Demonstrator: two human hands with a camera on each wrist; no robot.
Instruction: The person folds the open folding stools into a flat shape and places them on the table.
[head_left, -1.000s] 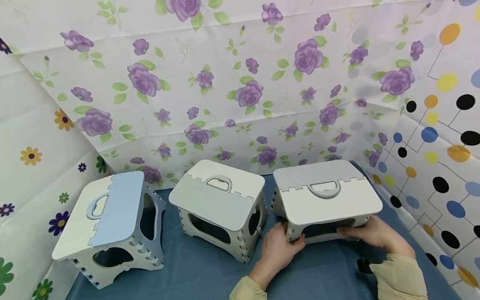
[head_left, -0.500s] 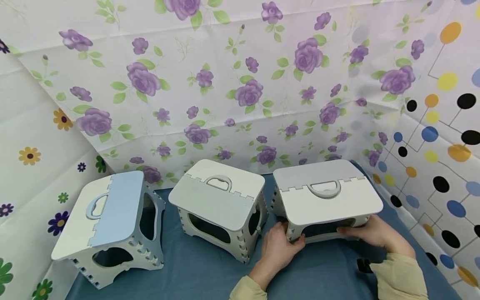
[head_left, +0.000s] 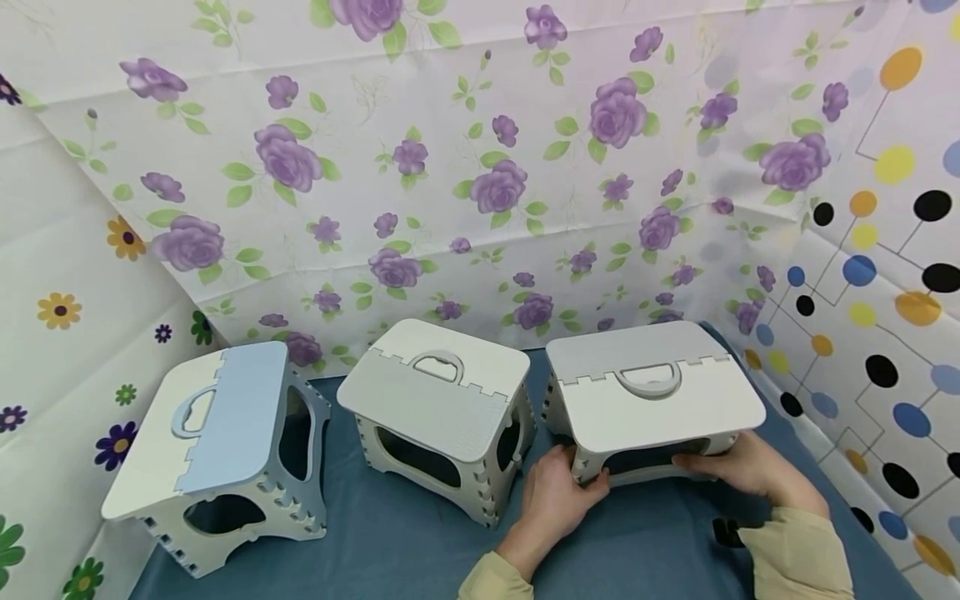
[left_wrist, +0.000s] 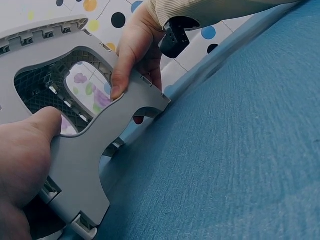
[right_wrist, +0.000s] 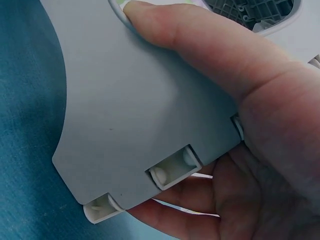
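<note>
Three folding step stools stand unfolded on a blue cloth. At the right is a grey-and-white folding stool (head_left: pixel 660 417), gripped by both hands at its near side. My left hand (head_left: pixel 553 496) holds its near left leg, the thumb on the front panel. On the near right leg, my right hand (head_left: pixel 757 468) has its thumb at the rim of the oval opening. In the right wrist view the right hand (right_wrist: pixel 270 100) has fingers curled behind the leg panel (right_wrist: pixel 125 115). The left wrist view shows the left hand (left_wrist: pixel 25 165) with its thumb at the opening's edge.
A second grey-and-white stool (head_left: pixel 435 408) stands in the middle, close to the left hand. Further left is a blue-and-white stool (head_left: pixel 217 433). Behind hangs a floral curtain (head_left: pixel 450 167), with a dotted curtain (head_left: pixel 885 333) at the right. Blue cloth (head_left: pixel 397 550) covers the surface.
</note>
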